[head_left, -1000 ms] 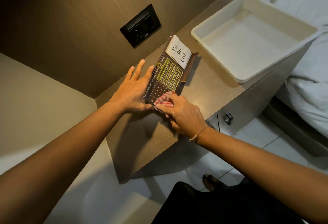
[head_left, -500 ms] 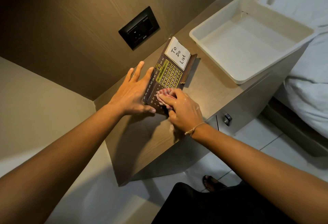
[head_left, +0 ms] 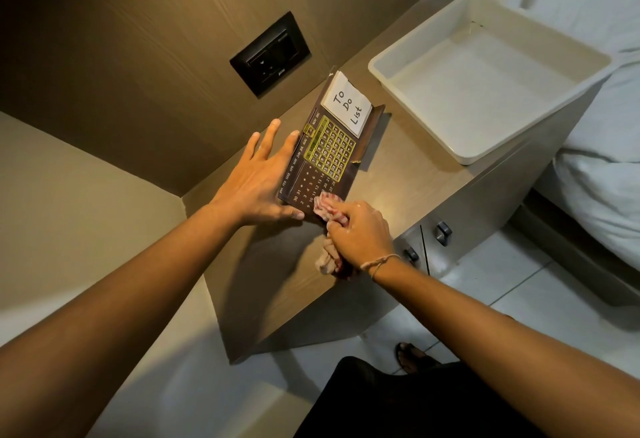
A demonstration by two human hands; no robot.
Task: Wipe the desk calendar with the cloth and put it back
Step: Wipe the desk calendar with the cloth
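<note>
The dark brown desk calendar (head_left: 327, 157) lies flat on the wooden bedside top (head_left: 408, 177), with a gold date grid and a white "To Do List" note at its far end. My left hand (head_left: 258, 181) rests flat against the calendar's left edge, fingers spread, thumb at the near corner. My right hand (head_left: 358, 233) is closed on a red-and-white checked cloth (head_left: 327, 209). The cloth's front bunch presses on the calendar's near right corner, and its tail hangs out below my wrist.
A white plastic tub (head_left: 485, 73) stands to the right of the calendar, reaching the top's right edge. A black wall socket (head_left: 270, 54) is on the wood panel behind. Drawer knobs (head_left: 443, 231) are on the cabinet front; a white bed (head_left: 595, 91) lies to the right.
My right hand has drawn the cloth back toward me, from the calendar's lower middle to its near right corner. The left hand has stayed against the left edge.
</note>
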